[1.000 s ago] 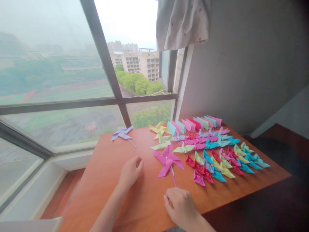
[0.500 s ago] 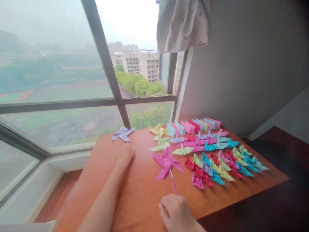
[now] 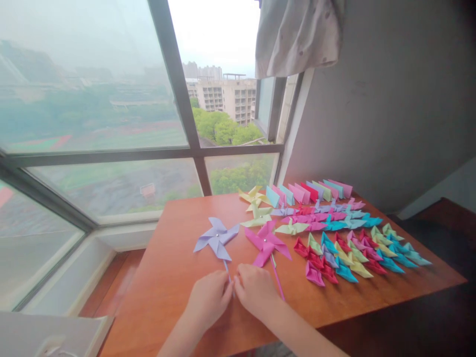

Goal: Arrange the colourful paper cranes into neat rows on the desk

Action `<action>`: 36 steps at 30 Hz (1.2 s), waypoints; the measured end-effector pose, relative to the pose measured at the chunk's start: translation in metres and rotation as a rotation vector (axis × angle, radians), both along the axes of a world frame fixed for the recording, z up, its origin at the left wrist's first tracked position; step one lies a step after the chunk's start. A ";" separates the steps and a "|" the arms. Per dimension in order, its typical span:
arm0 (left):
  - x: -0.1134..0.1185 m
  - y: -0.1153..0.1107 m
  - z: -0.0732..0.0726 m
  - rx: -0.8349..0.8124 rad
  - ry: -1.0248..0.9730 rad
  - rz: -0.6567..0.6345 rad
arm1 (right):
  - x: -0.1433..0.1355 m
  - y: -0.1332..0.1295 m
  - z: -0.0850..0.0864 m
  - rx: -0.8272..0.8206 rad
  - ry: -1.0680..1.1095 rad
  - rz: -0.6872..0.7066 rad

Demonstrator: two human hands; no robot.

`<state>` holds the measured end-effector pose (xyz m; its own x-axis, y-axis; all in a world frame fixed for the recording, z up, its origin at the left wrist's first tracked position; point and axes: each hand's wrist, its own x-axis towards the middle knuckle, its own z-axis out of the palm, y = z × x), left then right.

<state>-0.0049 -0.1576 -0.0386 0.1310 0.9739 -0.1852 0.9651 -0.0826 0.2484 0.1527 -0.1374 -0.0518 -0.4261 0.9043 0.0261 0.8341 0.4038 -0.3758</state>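
- The purple pinwheel [image 3: 217, 236] lies on the worktop [image 3: 174, 233], left of the pink pinwheel [image 3: 265, 241], its blades spread flat and its stick [image 3: 226, 270] pointing back between the hands.
- The left hand [image 3: 208, 297] has its fingers curled and seemingly closed on that stick; holding there probably leaves the paper blades uncrushed.
- The right hand [image 3: 257, 292] meets the stick from the other side, fingers bent; whether they grip or only touch it, I cannot tell. Two-sided contact likely gives finer control over its angle.
- The pink pinwheel's stick also points toward the person, perhaps so that it is easy to reach.
- Behind it, the green pinwheel [image 3: 257, 215] and yellow pinwheel [image 3: 254, 195] form a column, which seems to sort them by kind.
- To the right, paper boats [image 3: 346, 270], paper birds [image 3: 336, 224] and folded cards [image 3: 309, 192] stand in close rows, apparently grouped by shape.
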 end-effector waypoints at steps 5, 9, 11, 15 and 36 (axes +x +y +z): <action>-0.029 -0.002 -0.005 0.112 -0.185 0.050 | -0.025 -0.001 0.004 -0.044 -0.058 -0.034; -0.047 0.001 -0.016 0.213 -0.271 0.152 | -0.038 -0.001 0.005 -0.077 -0.138 -0.027; -0.051 0.000 -0.021 0.240 -0.327 0.178 | -0.040 0.001 0.006 -0.096 -0.158 -0.038; -0.053 -0.005 -0.028 0.257 -0.513 0.220 | -0.037 0.004 0.005 -0.107 -0.122 -0.066; 0.008 0.032 -0.011 0.289 -1.834 0.728 | 0.001 -0.017 -0.018 0.408 0.030 -0.026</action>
<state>0.0027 -0.1261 -0.0497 -0.4162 0.8929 -0.1718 -0.5148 -0.0757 0.8540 0.1534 -0.1540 -0.0701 -0.3965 0.8277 0.3972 0.8373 0.5034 -0.2132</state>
